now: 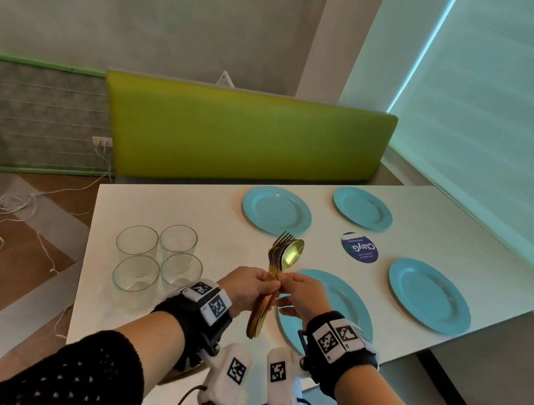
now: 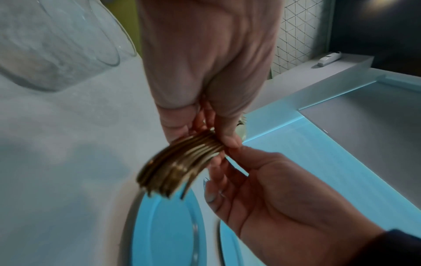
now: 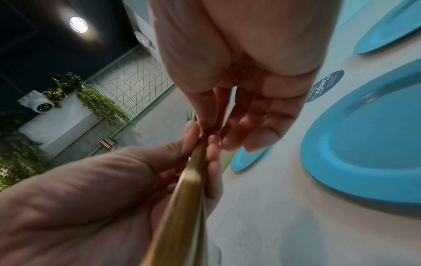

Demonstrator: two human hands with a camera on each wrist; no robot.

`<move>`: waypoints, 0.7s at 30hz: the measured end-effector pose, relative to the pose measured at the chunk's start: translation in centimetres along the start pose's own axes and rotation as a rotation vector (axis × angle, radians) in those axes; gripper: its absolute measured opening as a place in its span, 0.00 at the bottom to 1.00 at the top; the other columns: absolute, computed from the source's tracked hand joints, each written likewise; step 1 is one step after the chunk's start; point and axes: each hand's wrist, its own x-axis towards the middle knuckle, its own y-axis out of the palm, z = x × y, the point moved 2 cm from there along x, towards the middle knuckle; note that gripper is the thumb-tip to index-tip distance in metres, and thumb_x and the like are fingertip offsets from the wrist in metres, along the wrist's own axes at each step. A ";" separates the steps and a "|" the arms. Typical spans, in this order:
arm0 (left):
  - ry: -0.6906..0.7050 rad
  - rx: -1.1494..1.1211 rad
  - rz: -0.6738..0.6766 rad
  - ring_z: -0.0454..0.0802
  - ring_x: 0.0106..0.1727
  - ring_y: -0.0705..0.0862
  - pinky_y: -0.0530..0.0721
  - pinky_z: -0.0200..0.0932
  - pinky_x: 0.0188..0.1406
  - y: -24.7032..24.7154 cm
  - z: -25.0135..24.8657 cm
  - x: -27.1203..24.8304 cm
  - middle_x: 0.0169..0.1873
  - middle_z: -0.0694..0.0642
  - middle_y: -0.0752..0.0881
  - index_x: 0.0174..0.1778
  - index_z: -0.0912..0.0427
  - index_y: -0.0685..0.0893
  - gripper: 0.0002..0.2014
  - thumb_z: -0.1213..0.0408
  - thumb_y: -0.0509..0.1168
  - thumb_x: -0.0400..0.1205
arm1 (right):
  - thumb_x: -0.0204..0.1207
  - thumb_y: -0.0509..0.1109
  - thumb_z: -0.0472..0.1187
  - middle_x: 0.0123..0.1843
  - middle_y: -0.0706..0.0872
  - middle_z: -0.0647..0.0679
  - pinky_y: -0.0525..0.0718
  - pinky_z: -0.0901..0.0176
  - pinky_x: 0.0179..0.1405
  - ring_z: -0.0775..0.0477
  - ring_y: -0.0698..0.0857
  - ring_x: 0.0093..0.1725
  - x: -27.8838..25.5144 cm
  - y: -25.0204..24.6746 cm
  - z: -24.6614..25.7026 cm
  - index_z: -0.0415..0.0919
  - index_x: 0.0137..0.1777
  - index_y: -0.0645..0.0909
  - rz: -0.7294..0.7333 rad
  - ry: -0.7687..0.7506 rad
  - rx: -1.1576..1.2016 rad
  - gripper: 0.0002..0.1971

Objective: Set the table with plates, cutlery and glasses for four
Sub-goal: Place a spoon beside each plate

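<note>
The left hand [image 1: 247, 288] clasped the cutlery [image 1: 278, 266] mid-handle; just above that grip the right hand [image 1: 300, 295] pinched one piece. Best slid out lengthwise, the bundle squeezed firm.

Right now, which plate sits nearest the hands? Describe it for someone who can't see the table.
On the white table, right of the four glasses, lie four blue plates. It is the plate at the near edge, the only one partly hidden behind the right hand.
</note>
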 end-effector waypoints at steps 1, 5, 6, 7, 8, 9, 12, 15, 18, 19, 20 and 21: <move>-0.009 -0.006 -0.002 0.45 0.27 0.81 0.83 0.36 0.31 0.3 -0.1 0.7 0.30 0.56 0.81 0.43 0.64 0.80 0.06 0.69 0.61 0.84 | 0.82 0.63 0.41 0.31 0.84 0.46 0.79 0.61 0.28 0.49 0.81 0.29 0.6 -0.4 -0.1 0.42 0.38 0.82 0.003 0.004 -0.001 0.12; -0.042 -0.009 -0.035 0.44 0.26 0.82 0.82 0.38 0.33 1.7 -0.7 3.6 0.30 0.56 0.81 0.41 0.63 0.80 0.08 0.70 0.60 0.84 | 0.82 0.63 0.40 0.30 0.84 0.47 0.78 0.62 0.28 0.50 0.81 0.28 3.5 -2.4 -0.2 0.43 0.37 0.82 0.029 0.010 -0.008 0.12; -0.049 -0.001 -0.045 0.45 0.28 0.82 0.82 0.39 0.34 2.1 -0.9 4.3 0.30 0.56 0.81 0.41 0.63 0.80 0.08 0.70 0.60 0.84 | 0.82 0.63 0.39 0.30 0.84 0.47 0.78 0.63 0.27 0.50 0.81 0.28 4.3 -3.0 -0.2 0.42 0.36 0.81 0.032 0.011 -0.017 0.13; -0.053 0.004 -0.056 0.46 0.29 0.81 0.82 0.39 0.34 2.6 -1.1 5.1 0.31 0.56 0.81 0.41 0.62 0.80 0.08 0.70 0.59 0.84 | 0.82 0.63 0.38 0.30 0.84 0.47 0.78 0.63 0.26 0.50 0.81 0.27 5.1 -3.7 -0.2 0.42 0.35 0.81 0.032 0.009 -0.019 0.13; -0.056 0.008 -0.069 0.47 0.30 0.80 0.81 0.39 0.34 3.1 -1.3 5.9 0.31 0.56 0.81 0.41 0.62 0.80 0.08 0.70 0.59 0.85 | 0.82 0.63 0.38 0.30 0.84 0.46 0.78 0.64 0.26 0.50 0.81 0.27 5.8 -4.4 -0.1 0.41 0.35 0.80 0.031 0.012 -0.023 0.13; -0.058 0.016 -0.082 0.48 0.31 0.80 0.81 0.40 0.35 3.6 -1.5 6.8 0.31 0.57 0.81 0.41 0.62 0.80 0.08 0.70 0.59 0.85 | 0.82 0.63 0.38 0.31 0.84 0.46 0.78 0.64 0.25 0.50 0.81 0.27 6.6 -5.1 -0.1 0.41 0.35 0.80 0.031 0.011 -0.031 0.13; -0.056 0.082 -0.118 0.50 0.36 0.82 0.83 0.46 0.45 5.2 -1.9 9.4 0.33 0.56 0.83 0.42 0.60 0.81 0.07 0.68 0.60 0.85 | 0.82 0.63 0.38 0.31 0.84 0.47 0.80 0.64 0.26 0.51 0.81 0.26 8.7 -7.4 -0.2 0.40 0.35 0.80 0.038 0.017 -0.051 0.13; -0.053 0.085 -0.160 0.49 0.34 0.81 0.83 0.46 0.44 6.6 -2.0 11.6 0.32 0.56 0.82 0.40 0.60 0.80 0.08 0.68 0.60 0.84 | 0.81 0.64 0.37 0.32 0.83 0.46 0.81 0.63 0.27 0.50 0.81 0.27 10.7 -10.2 -1.1 0.40 0.35 0.79 0.032 0.056 -0.069 0.12; -0.043 0.065 -0.210 0.48 0.32 0.80 0.81 0.42 0.37 7.4 -1.9 13.0 0.32 0.56 0.81 0.41 0.62 0.79 0.07 0.70 0.61 0.84 | 0.80 0.66 0.38 0.31 0.83 0.46 0.82 0.60 0.30 0.49 0.80 0.27 12.6 -13.8 -2.4 0.40 0.34 0.80 -0.002 0.094 -0.183 0.12; -0.038 0.058 -0.223 0.49 0.32 0.80 0.82 0.42 0.36 7.6 -1.8 13.5 0.32 0.56 0.82 0.41 0.62 0.79 0.06 0.70 0.61 0.84 | 0.79 0.67 0.39 0.30 0.83 0.46 0.81 0.60 0.30 0.49 0.80 0.26 13.1 -15.1 -3.0 0.41 0.33 0.80 -0.023 0.108 -0.249 0.12; -0.038 0.054 -0.239 0.49 0.32 0.81 0.82 0.42 0.36 7.8 -1.7 13.8 0.33 0.57 0.82 0.41 0.62 0.79 0.06 0.70 0.62 0.84 | 0.78 0.68 0.38 0.29 0.82 0.47 0.80 0.60 0.30 0.49 0.79 0.25 13.6 -16.5 -3.7 0.41 0.32 0.80 -0.042 0.121 -0.302 0.13; -0.039 0.047 -0.255 0.49 0.32 0.81 0.83 0.42 0.37 8.0 -1.5 14.1 0.33 0.57 0.82 0.40 0.62 0.79 0.06 0.70 0.62 0.83 | 0.78 0.68 0.37 0.28 0.82 0.47 0.80 0.59 0.30 0.49 0.78 0.25 13.9 -17.7 -4.4 0.41 0.31 0.80 -0.054 0.148 -0.342 0.13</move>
